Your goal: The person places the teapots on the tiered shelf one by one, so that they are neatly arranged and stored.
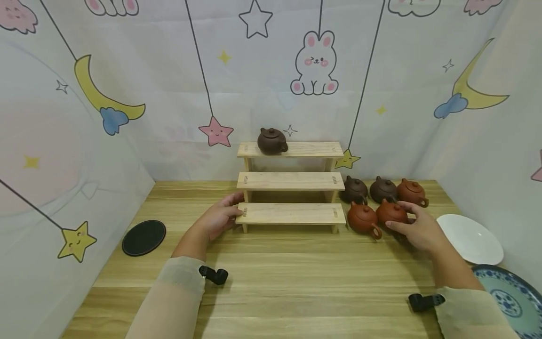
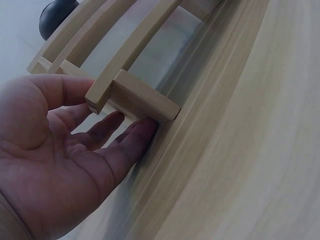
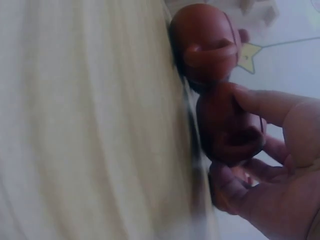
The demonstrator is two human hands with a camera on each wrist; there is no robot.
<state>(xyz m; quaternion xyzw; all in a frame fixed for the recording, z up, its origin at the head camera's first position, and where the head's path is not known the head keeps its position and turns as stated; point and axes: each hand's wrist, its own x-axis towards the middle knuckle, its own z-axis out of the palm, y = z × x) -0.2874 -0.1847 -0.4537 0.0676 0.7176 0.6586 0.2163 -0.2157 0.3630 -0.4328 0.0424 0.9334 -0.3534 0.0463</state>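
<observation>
Left hand (image 1: pixel 220 217) rests flat-fingered against the stepped wooden rack (image 1: pixel 290 213), steadying it; right hand (image 1: pixel 417 229) clamps a red-brown teapot (image 1: pixel 391 212) beside it.

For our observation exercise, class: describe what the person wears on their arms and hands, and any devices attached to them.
Both hands, the left hand and the right hand, are bare: no gloves, rings or watch show. Each forearm wears a thin, pale beige sleeve that ends short of the wrist. A small black device juts from the left sleeve, and a similar one from the right.
</observation>
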